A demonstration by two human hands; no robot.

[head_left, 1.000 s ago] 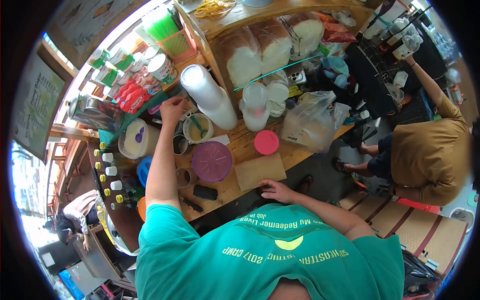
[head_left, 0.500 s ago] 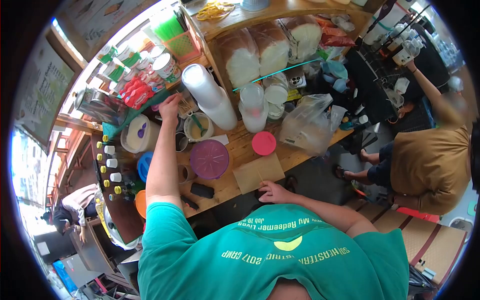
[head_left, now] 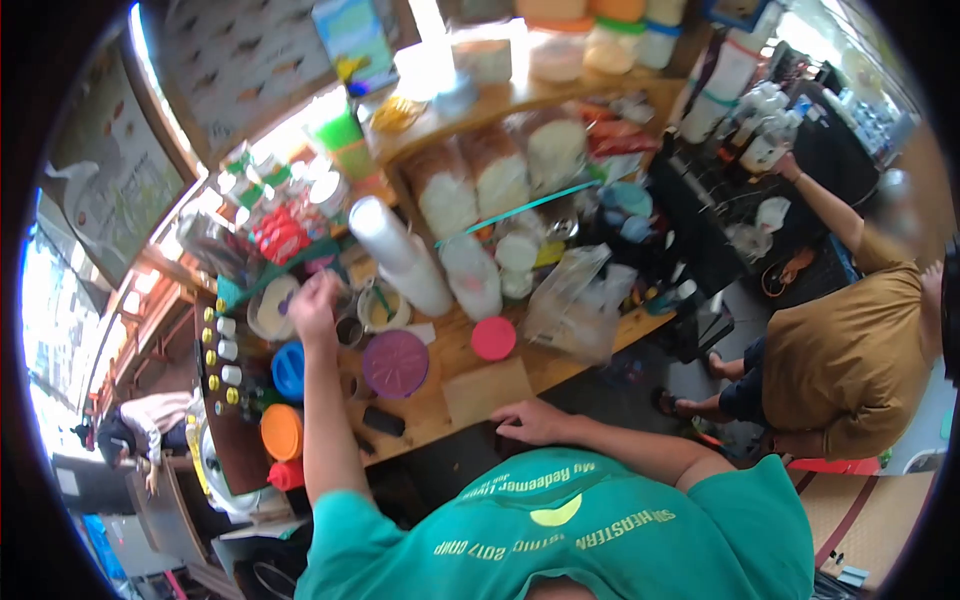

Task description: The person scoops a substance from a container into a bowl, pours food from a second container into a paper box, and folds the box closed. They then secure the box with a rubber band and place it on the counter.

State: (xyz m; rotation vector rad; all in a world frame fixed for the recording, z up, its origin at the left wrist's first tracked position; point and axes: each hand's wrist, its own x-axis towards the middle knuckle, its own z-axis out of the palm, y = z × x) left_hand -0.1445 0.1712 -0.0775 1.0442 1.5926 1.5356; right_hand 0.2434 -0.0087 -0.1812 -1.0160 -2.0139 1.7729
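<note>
My left hand (head_left: 316,306), blurred, hangs over the left part of the counter with fingers drawn together; what they hold, if anything, is hidden. Beneath and beside it stand a white tub (head_left: 270,311) with a purple scoop and a pot (head_left: 383,306) with a green-handled utensil. A dark-rimmed cup (head_left: 350,332) stands just right of my wrist. My right hand (head_left: 535,421) is at the counter's front edge, its fingers loosely extended by a flat brown paper sheet (head_left: 487,390). A purple round lid (head_left: 396,363) and a pink lid (head_left: 493,339) lie nearby.
Stacked plastic cups (head_left: 400,255) rise behind the pot. Bagged bread loaves (head_left: 500,180) fill the shelf. A plastic bag (head_left: 572,310) sits to the right. Small bottles (head_left: 229,350) line the left edge. A person in a brown shirt (head_left: 845,350) stands at right, holding a container.
My left hand has drawn back from the sticks beside the cup stack toward the white tub. My right hand has shifted slightly at the paper's edge. The view has tilted upward.
</note>
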